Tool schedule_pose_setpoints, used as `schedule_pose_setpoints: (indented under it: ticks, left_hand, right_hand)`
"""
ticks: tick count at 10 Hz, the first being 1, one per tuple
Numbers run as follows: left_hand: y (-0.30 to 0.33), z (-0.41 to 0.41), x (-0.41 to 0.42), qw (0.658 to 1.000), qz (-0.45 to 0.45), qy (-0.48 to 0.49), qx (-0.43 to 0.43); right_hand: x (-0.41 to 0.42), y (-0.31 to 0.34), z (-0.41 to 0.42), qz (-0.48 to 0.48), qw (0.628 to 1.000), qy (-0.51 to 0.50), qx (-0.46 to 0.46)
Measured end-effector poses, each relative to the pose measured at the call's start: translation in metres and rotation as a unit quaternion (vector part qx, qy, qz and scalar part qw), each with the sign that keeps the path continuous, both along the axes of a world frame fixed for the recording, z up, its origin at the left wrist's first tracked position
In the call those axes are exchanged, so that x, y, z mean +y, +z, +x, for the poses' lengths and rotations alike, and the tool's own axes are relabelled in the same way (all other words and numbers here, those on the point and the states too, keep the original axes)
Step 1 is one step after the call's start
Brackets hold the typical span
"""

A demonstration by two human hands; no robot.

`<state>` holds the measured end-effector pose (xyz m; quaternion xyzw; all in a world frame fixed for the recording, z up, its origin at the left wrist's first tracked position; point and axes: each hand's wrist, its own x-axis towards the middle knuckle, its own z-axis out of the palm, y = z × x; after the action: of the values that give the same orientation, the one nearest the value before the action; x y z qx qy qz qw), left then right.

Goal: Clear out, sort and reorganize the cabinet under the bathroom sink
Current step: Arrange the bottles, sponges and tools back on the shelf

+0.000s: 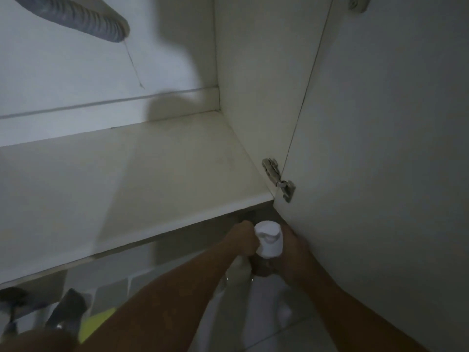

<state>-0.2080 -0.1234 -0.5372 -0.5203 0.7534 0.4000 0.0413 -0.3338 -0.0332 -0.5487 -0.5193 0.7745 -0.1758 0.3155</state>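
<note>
Here I look into the cabinet (177, 161), its door (380, 148) swung open on the right and a grey ribbed hose (83, 19) hanging at upper left. Below the shelf edge my left hand (243, 240) and right hand (297, 252) both grip a white-capped bottle (269, 240), fingers curled round it, just beside the door.
</note>
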Motion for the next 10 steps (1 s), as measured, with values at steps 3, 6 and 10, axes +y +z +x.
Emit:
schedule_pose_setpoints:
  ticks: [3, 6, 10]
  left_hand:
    - [0.052, 0.02, 0.001, 0.995, -0.066, -0.01, 0.069]
    - [0.159, 0.041, -0.05, 0.96, -0.136, 0.166, 0.179]
    - [0.186, 0.069, -0.174, 0.917, -0.194, 0.267, 0.225]
  right_hand:
    - [0.002, 0.064, 0.013, -0.103, 0.993, -0.039, 0.05]
    - [-0.041, 0.199, 0.025, -0.15, 0.985, 0.047, 0.077]
    - [-0.163, 0.226, 0.055, -0.191, 0.979, 0.041, 0.053]
